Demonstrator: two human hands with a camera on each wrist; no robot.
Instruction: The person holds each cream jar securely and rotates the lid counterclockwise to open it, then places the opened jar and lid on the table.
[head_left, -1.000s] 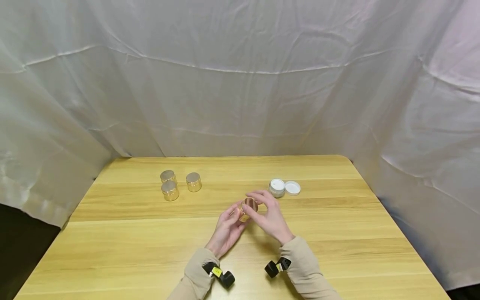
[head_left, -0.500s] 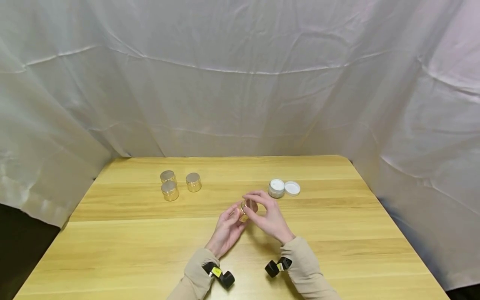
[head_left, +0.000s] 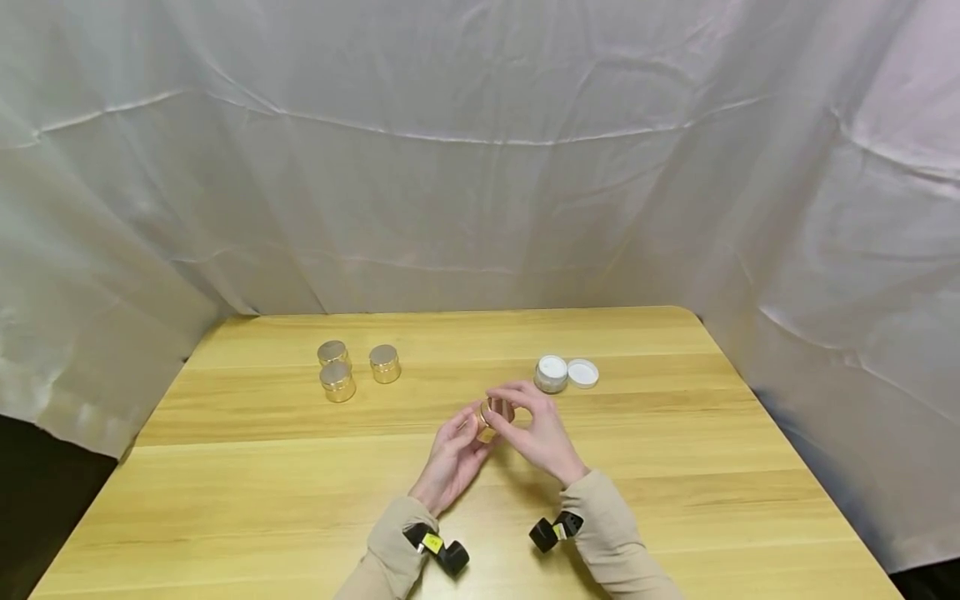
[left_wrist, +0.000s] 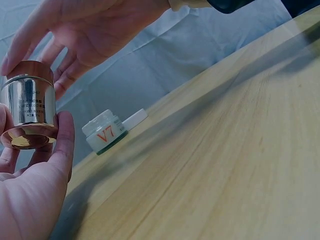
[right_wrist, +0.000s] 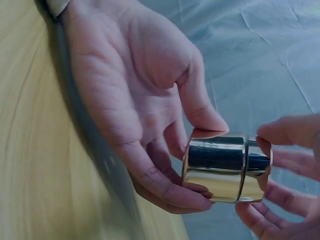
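A shiny gold cosmetic jar (left_wrist: 32, 102) is held above the table between both hands. In the head view, my left hand (head_left: 452, 467) grips the jar body from the left and below. Its thumb and fingers wrap the body (right_wrist: 215, 162) in the right wrist view. My right hand (head_left: 546, 437) has its thumb and fingertips around the rim of the jar's gold lid (right_wrist: 256, 170). A thin seam shows between lid and body. Fine dark print marks the body in the left wrist view; its words are too small to read.
Three gold jars (head_left: 385, 364) stand at the table's back left. Behind my right hand sits a glass jar (left_wrist: 105, 132) marked V7, its white top showing, with a white lid (head_left: 582, 373) beside it. Grey cloth (head_left: 480, 200) hangs around the wooden table (head_left: 262, 500).
The right fingers have shifted slightly around the lid's rim, covering more of its top than a second ago. Both hands and the gold jar stay in about the same place.
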